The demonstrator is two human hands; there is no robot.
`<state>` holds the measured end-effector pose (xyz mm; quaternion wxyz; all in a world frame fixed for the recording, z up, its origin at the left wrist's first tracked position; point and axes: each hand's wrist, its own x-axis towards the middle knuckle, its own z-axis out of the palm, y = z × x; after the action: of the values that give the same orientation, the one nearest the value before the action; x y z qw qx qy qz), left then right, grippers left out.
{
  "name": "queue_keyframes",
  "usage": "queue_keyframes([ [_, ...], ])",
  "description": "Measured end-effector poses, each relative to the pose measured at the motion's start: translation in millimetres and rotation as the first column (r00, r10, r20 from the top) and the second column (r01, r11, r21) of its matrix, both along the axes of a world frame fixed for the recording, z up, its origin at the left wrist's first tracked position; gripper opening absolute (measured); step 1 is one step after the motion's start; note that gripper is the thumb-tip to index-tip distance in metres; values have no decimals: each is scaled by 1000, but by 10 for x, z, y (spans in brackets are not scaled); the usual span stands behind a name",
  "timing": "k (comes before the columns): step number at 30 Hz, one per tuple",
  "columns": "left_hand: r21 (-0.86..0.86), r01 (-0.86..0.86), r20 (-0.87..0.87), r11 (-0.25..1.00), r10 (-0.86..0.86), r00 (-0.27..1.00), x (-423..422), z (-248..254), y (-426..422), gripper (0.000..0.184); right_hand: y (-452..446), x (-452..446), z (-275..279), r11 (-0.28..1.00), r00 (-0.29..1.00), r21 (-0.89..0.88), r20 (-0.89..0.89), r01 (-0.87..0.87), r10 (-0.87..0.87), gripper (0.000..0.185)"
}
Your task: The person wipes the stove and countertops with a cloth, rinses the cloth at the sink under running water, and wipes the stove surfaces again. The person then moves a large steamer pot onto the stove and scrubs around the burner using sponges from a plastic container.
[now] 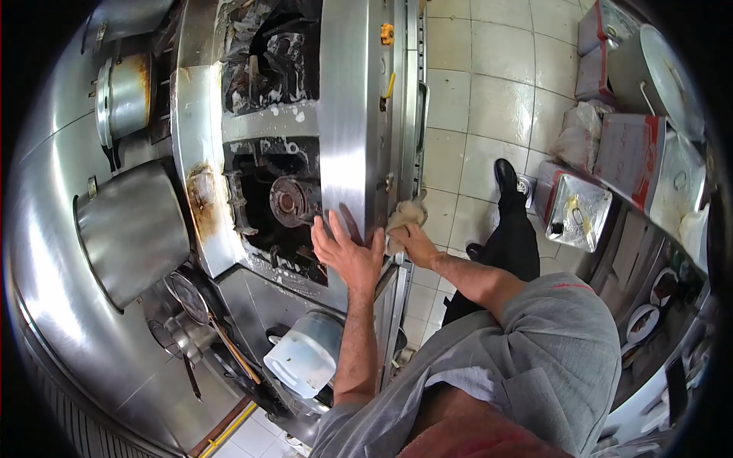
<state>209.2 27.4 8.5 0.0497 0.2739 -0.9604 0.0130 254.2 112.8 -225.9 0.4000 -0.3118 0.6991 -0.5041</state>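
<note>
My left hand (347, 250) rests with its fingers spread on the steel front ledge (345, 99) of a stove, beside a round burner (290, 200) in a blackened opening. Nothing is in it. To its right, at the stove's front face, my right hand (416, 244) is closed on a beige cloth (407, 216) and presses it against the front panel. The cloth is bunched up, and part of it sticks out beyond the fingers.
A large steel pot (134, 233) and a smaller pot (124, 99) stand left of the stove. A white plastic container (305, 355) is near my left forearm. Metal tins (582, 210) and a large pot (657, 80) stand on the right, beyond the tiled floor (500, 99).
</note>
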Motion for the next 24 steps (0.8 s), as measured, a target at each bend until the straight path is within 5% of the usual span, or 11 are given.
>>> queue_keyframes([
  [4,-34,37,-29,999,-38,999,62,-6,4,99,-152,-297,-176,935,927,-198,-178,295,-330,70],
  [5,-37,39,-35,999,-41,999,68,-4,2,98,-122,-739,57,944,896,-160,-303,289,-326,67],
  [7,-30,32,-39,999,-33,999,54,4,-5,98,-300,-1426,-90,863,817,-214,-281,458,-503,63],
  [12,-6,21,-70,1000,-21,997,65,-5,-18,96,-389,-2095,334,853,848,-105,224,510,-480,55],
  [14,-33,15,-60,999,-17,998,34,39,12,101,-453,-2110,498,831,826,-225,-147,508,-545,51],
  [18,-16,-22,-60,1000,21,998,41,38,19,96,-400,-2197,487,811,865,-311,263,496,-428,48],
  [20,-16,1,-69,1000,-2,998,60,16,-1,97,-342,-2268,309,870,898,-226,60,438,-437,45],
  [22,0,-20,-42,1000,20,999,48,52,12,97,-318,-2419,-19,878,886,-149,180,454,-428,45],
  [23,5,-28,-36,1000,28,999,22,63,10,97,-403,-2590,-308,794,784,-205,419,572,-458,44],
  [24,15,-42,-19,999,42,999,40,65,16,97,-486,-2753,-299,746,768,-243,380,620,-515,43],
])
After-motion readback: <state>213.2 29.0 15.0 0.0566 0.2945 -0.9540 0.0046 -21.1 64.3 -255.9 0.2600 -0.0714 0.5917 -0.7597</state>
